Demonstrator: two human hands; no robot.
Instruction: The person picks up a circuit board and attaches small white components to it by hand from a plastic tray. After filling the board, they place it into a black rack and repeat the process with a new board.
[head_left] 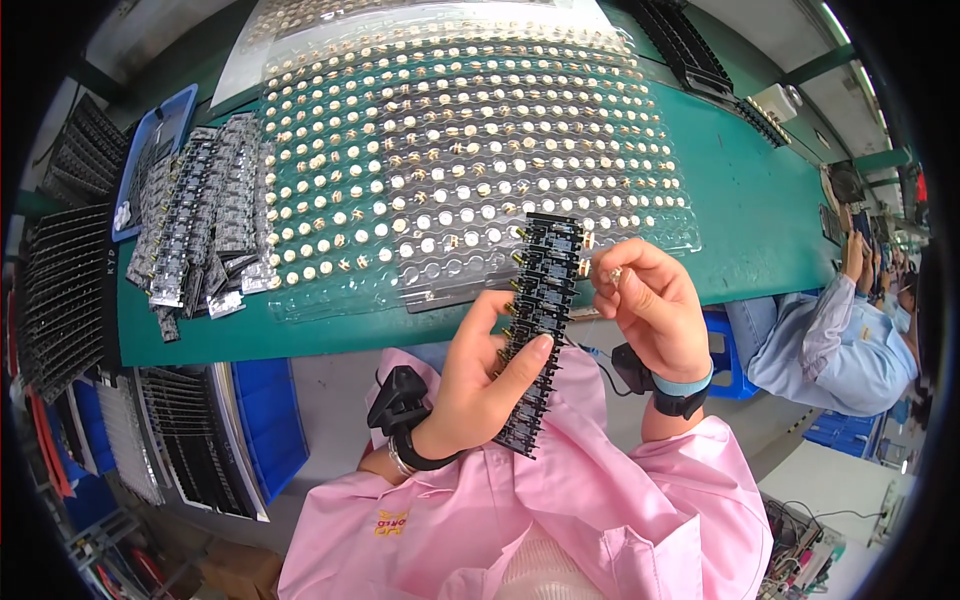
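Note:
My left hand [478, 388] is closed around a long black strip [548, 268] of repeated small parts, held tilted over my lap at the near edge of the table. Short brass-coloured pins stick out along the strip's left side. Beside its upper right end, my right hand [662, 312] pinches a tiny whitish-gold part [616, 274] between thumb and fingertips. Just beyond both hands lies a clear plastic tray [435, 297] with rows of small round white-and-gold parts. Several of its nearest pockets hold nothing.
Dark strips lie heaped in a pile [205, 205] left of the tray, by a blue bin [180, 112]. Racks of black strips [65, 290] stand at far left. More strips [685, 45] lie at back right. A person in light blue [835, 340] sits to the right.

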